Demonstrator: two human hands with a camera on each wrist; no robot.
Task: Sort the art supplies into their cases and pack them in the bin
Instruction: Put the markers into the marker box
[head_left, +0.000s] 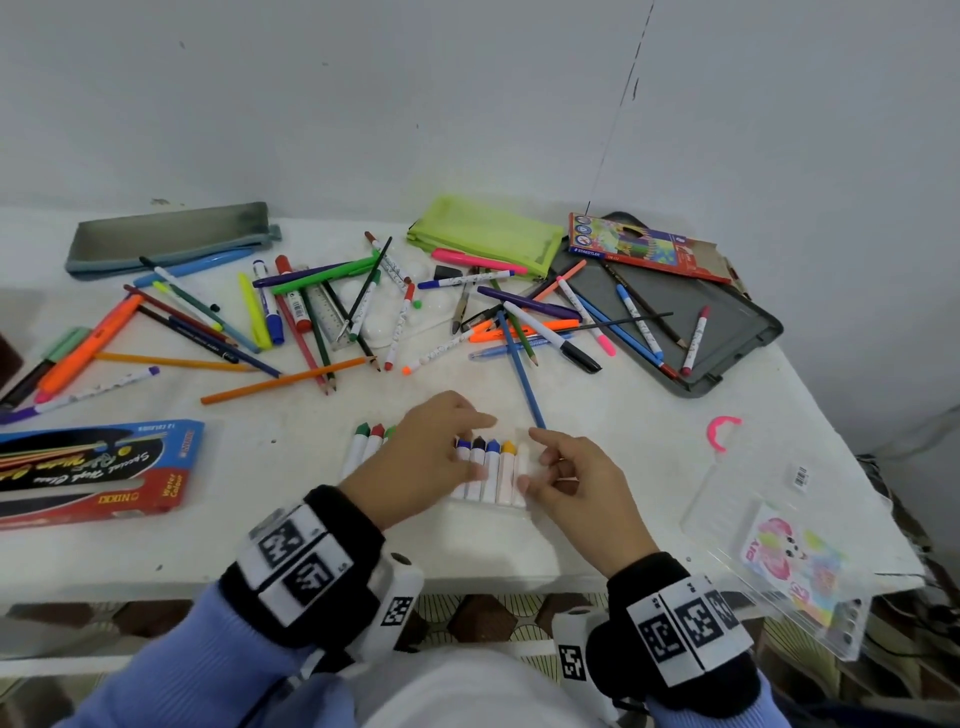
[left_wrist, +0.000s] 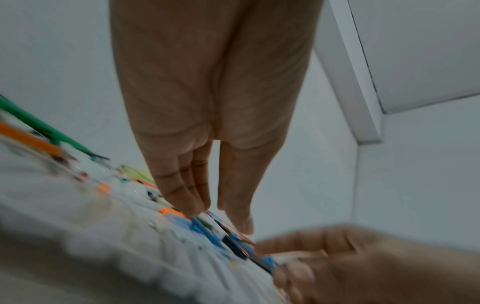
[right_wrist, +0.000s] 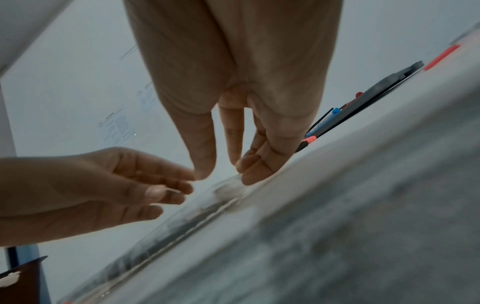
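A person sits at a white tabletop scattered with art supplies, both hands meeting over a row of white-barrelled crayons near the front edge, at its middle. The crayons lie side by side in a shallow clear tray, tips pointing toward the wall; green and red tips show to the left of the hands, and blue, dark, blue and yellow tips between them. The left hand lies across the row, its grip loose, fingers nearly straight with the fingertips on the crayon barrels. The right hand is at the right end of the row, fingers gently curled, thumb and fingertips at the tray's clear edge; whether its grip actually pinches that edge cannot be told. A long blue pencil lies just behind the hands, its near end just beyond the right fingers. Across the middle of the tabletop lie loose markers, pencils, pens and a ruler in a jumble. Along the back edge sit a grey zip pouch toward the left and a lime-green mesh pouch at centre. At the back right corner a grey lid carries several pens and a coloured-pencil box. A blue and red watercolour box lies at the front left, and a clear plastic case overhangs the front right corner.
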